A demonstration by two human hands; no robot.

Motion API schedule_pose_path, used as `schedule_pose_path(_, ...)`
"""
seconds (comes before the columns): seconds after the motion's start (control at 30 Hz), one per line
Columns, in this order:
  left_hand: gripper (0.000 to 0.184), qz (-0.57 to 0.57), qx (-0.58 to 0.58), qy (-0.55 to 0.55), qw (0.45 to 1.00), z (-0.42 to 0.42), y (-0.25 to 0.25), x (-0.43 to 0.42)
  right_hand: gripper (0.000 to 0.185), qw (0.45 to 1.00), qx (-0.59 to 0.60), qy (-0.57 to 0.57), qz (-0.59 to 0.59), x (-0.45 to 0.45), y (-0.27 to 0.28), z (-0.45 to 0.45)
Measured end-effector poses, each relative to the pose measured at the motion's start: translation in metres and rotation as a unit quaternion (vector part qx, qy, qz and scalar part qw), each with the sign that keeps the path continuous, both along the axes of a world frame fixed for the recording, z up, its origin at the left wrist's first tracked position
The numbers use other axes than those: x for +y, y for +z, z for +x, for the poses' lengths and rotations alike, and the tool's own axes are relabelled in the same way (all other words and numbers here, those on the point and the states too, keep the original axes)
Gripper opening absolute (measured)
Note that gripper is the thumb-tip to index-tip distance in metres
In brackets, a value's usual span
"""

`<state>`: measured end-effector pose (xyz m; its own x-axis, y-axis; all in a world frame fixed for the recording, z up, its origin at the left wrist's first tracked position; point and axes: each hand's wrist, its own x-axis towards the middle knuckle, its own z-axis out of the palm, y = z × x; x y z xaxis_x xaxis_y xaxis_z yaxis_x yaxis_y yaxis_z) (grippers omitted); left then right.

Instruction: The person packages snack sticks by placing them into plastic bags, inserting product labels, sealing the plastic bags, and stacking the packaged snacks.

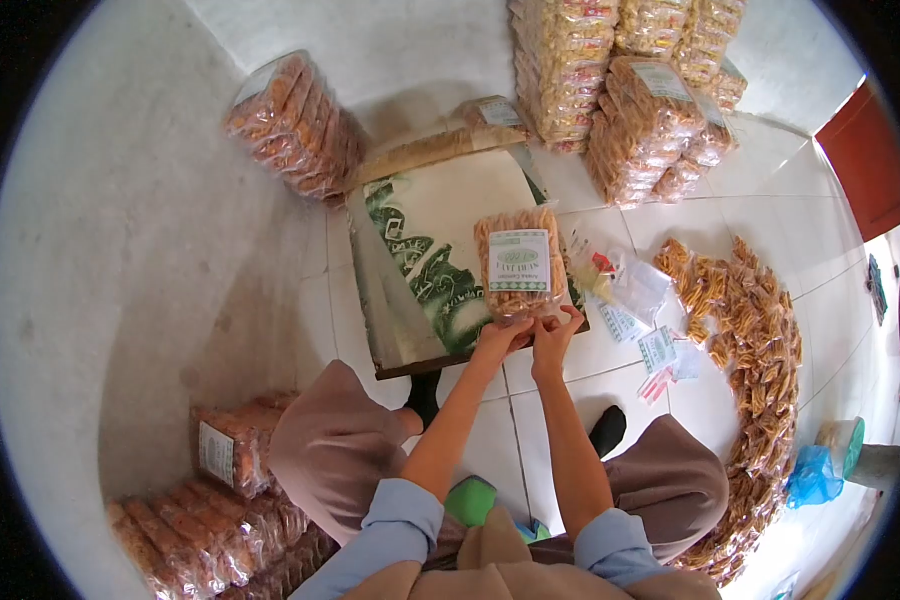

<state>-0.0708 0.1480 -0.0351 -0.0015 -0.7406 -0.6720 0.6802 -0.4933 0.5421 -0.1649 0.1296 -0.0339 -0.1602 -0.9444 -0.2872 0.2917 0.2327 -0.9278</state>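
A clear plastic bag of brown snack sticks (pixel 521 290) with a white and green label lies on a low table (pixel 450 200), its label facing up. Both hands are at the bag's near end, at the table's front edge. My left hand (pixel 505 338) pinches the plastic there with closed fingers. Close beside it, my right hand (pixel 553 335) grips the same end, thumb and finger pressed together. The exact edge of plastic between the fingertips is too small to make out.
Loose labels (pixel 658 350) and clear plastic bags (pixel 638 285) lie on the tiles to the right. Beyond them curves a long pile of small snack packs (pixel 765 350). Stacked packs stand at the back left (pixel 295 125), back right (pixel 650 125) and near left (pixel 200 530).
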Motion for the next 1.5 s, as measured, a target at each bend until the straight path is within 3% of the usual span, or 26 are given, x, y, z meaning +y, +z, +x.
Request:
schedule_pose_path(0.03, 0.025, -0.030, -0.089, 0.006, 0.996, -0.004, -0.004, 0.000, 0.048, 1.000, 0.001, 0.001, 0.001, 0.001, 0.000, 0.002)
schedule_pose_path(0.23, 0.017, -0.025, -0.170, 0.089, 0.981, -0.020, -0.002, -0.005, 0.049, 1.000, -0.004, -0.020, -0.002, -0.001, -0.014, 0.000)
schedule_pose_path(0.4, 0.015, -0.010, -0.207, 0.074, 0.975, -0.018, -0.008, -0.006, 0.027, 0.981, 0.176, 0.069, -0.042, -0.010, -0.023, -0.059)
schedule_pose_path(0.43, 0.015, -0.017, -0.201, 0.080, 0.976, -0.020, -0.009, -0.004, 0.026, 0.985, 0.170, 0.012, 0.027, -0.006, -0.021, -0.076)
schedule_pose_path(0.47, 0.015, -0.012, -0.198, 0.073, 0.977, -0.021, -0.010, -0.003, 0.029, 0.966, 0.253, -0.042, 0.028, 0.003, -0.040, -0.088)
schedule_pose_path(0.6, 0.013, 0.023, -0.174, 0.099, 0.979, -0.025, -0.004, -0.006, 0.053, 0.864, 0.489, 0.060, 0.101, 0.054, -0.116, -0.100)
schedule_pose_path(0.63, 0.013, 0.029, -0.174, 0.099, 0.979, -0.025, -0.002, -0.006, 0.068, 0.833, 0.532, 0.064, 0.134, 0.061, -0.127, -0.090)
schedule_pose_path(0.67, 0.014, 0.036, -0.175, 0.100, 0.979, -0.023, 0.000, -0.006, 0.068, 0.834, 0.530, 0.068, 0.136, 0.069, -0.137, -0.085)
schedule_pose_path(0.73, 0.014, 0.025, -0.159, 0.087, 0.983, -0.019, -0.011, -0.004, 0.074, 0.770, 0.627, 0.088, 0.082, 0.075, -0.134, -0.071)
schedule_pose_path(0.87, 0.017, 0.028, -0.179, 0.080, 0.980, -0.020, -0.009, -0.004, 0.064, 0.746, 0.632, 0.158, 0.138, 0.070, -0.136, -0.067)
schedule_pose_path(0.93, 0.017, 0.011, -0.160, 0.089, 0.983, -0.020, -0.007, -0.003, 0.055, 0.755, 0.626, 0.160, 0.112, 0.075, -0.139, -0.073)
schedule_pose_path(1.0, 0.017, 0.033, -0.168, 0.087, 0.981, -0.021, -0.005, -0.004, 0.051, 0.810, 0.567, 0.134, -0.065, 0.080, -0.131, -0.081)
schedule_pose_path(1.03, 0.017, 0.029, -0.163, 0.085, 0.983, -0.022, -0.004, -0.005, 0.051, 0.807, 0.572, 0.130, -0.066, 0.080, -0.124, -0.083)
schedule_pose_path(1.1, 0.016, 0.031, -0.172, 0.088, 0.981, -0.021, -0.006, -0.006, 0.052, 0.922, 0.366, 0.082, -0.096, 0.086, -0.101, -0.082)
schedule_pose_path(1.23, 0.015, -0.001, -0.145, 0.097, 0.985, -0.018, -0.006, -0.006, 0.050, 0.922, 0.350, 0.017, -0.167, 0.077, -0.048, -0.072)
schedule_pose_path(1.27, 0.014, -0.002, -0.138, 0.081, 0.987, -0.016, -0.005, -0.006, 0.045, 0.976, 0.182, 0.076, -0.091, 0.072, -0.021, -0.069)
schedule_pose_path(1.3, 0.013, -0.003, -0.131, 0.065, 0.989, -0.015, -0.004, -0.005, 0.040, 0.991, 0.006, 0.133, -0.008, 0.068, -0.005, -0.065)
schedule_pose_path(1.33, 0.013, -0.006, -0.131, 0.067, 0.989, -0.015, -0.002, -0.004, 0.040, 0.991, 0.007, 0.135, -0.012, 0.063, -0.001, -0.062)
schedule_pose_path(1.4, 0.012, 0.004, -0.104, 0.097, 0.990, -0.015, 0.001, -0.006, 0.036, 0.968, -0.099, 0.199, 0.112, 0.049, 0.003, -0.059)
schedule_pose_path(1.5, 0.010, 0.010, -0.090, 0.084, 0.992, -0.012, -0.002, -0.010, 0.039, 0.959, -0.075, 0.246, 0.121, 0.026, 0.005, -0.055)
